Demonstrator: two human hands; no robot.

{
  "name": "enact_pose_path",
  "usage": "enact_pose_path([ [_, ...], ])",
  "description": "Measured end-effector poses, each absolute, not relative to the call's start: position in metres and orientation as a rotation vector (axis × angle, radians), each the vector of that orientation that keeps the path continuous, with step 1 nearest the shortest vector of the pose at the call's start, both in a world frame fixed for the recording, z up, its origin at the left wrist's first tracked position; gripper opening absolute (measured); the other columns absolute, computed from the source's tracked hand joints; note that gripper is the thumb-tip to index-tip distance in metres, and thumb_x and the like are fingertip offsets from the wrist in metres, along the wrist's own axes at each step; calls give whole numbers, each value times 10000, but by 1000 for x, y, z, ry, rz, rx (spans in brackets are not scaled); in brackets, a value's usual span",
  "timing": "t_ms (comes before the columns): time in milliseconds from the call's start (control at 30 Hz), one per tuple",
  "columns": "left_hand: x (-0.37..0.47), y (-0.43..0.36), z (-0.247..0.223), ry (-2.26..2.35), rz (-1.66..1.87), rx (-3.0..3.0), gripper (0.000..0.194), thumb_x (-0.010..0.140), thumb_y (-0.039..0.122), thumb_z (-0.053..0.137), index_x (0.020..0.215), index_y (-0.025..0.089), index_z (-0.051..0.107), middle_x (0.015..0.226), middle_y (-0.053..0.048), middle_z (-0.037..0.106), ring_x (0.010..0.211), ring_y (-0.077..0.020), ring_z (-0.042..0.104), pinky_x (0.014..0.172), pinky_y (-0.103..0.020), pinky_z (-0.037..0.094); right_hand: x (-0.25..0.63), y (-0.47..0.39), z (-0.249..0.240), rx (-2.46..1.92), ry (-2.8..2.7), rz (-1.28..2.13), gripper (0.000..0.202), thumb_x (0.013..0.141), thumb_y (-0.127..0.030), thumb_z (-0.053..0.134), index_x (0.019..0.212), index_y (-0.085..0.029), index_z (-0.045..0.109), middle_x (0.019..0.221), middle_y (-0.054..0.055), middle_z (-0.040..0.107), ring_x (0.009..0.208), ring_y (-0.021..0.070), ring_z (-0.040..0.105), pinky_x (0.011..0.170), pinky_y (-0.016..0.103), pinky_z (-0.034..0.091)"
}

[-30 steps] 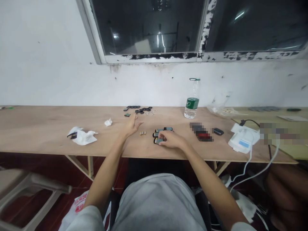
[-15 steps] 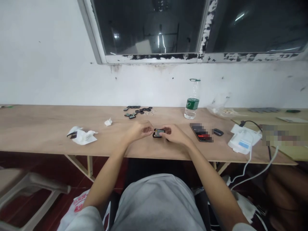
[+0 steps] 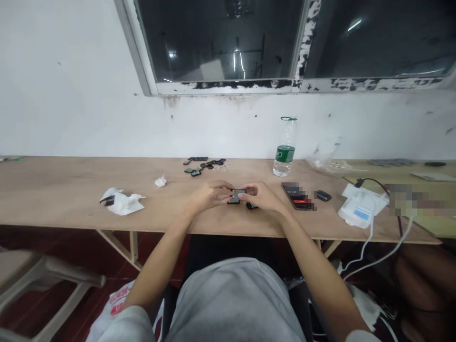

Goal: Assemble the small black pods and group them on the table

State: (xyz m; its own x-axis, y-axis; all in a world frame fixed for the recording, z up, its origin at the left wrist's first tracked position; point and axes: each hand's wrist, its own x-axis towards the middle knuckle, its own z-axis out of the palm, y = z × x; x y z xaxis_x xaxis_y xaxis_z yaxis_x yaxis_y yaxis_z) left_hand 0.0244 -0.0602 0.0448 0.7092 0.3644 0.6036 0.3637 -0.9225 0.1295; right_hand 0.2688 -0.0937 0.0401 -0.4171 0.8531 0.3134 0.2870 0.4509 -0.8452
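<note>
Between my two hands is a small flat dark-edged module with a grey-green face and a yellow spot near its upper left corner. My left hand has its fingertips closed on the module's left edge. The thumb of my right hand presses on its right side, with the fingers behind it. Under my right hand shows part of a second small black piece, mostly covered; whether it is held or lies on the table I cannot tell. Several small black pieces lie farther back, beside scattered tiny white bits.
A water bottle stands near the wall. To the right lie a phone, a black oval object and a white box with cables. Crumpled tissue is at the left of the wooden table.
The grey-faced module has turned and shifted slightly right. A separate black piece now shows under my right hand. My left fingers have come over the module's edge.
</note>
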Motion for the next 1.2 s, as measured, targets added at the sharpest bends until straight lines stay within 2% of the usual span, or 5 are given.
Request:
enact_pose_path([
  [400, 25, -60, 40, 573, 1132, 2945, 208, 977, 293, 590, 1033, 213, 773, 1093, -104, 763, 959, -209, 748, 856, -298, 609, 275, -87, 37, -928, -1914, 1017, 456, 850, -515, 703, 1111, -145, 752, 819, 71, 744, 669, 168, 645, 621, 264, 520],
  [733, 30, -60, 41, 517, 1156, 3038, 230, 987, 322, 594, 1066, 183, 759, 1101, -106, 763, 973, -212, 749, 863, -298, 618, 276, -84, 37, -923, -1843, 1115, 438, 809, -510, 748, 1025, -130, 769, 860, 86, 751, 699, 168, 652, 638, 263, 518],
  [900, 32, -61, 41, 494, 1213, 3060, 182, 984, 277, 596, 1054, 188, 739, 1067, -93, 764, 955, -195, 745, 856, -288, 608, 275, -80, 33, -935, -1826, 1117, 438, 800, -512, 757, 1007, -126, 772, 774, 69, 732, 657, 159, 632, 612, 258, 492],
  [1000, 31, -61, 40, 499, 1279, 3077, 160, 986, 239, 580, 1012, 179, 727, 1016, -84, 770, 902, -178, 746, 809, -268, 604, 274, -79, 31, -930, -1804, 1119, 442, 789, -512, 766, 1013, -130, 772, 796, 70, 738, 644, 153, 624, 600, 258, 480],
  [1200, 38, -49, 35, 545, 1186, 3115, 198, 1001, 274, 554, 969, 182, 727, 1047, -92, 743, 929, -181, 724, 804, -286, 596, 270, -79, 31, -943, -1804, 1115, 429, 799, -514, 749, 969, -120, 765, 744, 59, 718, 633, 144, 607, 592, 251, 465],
])
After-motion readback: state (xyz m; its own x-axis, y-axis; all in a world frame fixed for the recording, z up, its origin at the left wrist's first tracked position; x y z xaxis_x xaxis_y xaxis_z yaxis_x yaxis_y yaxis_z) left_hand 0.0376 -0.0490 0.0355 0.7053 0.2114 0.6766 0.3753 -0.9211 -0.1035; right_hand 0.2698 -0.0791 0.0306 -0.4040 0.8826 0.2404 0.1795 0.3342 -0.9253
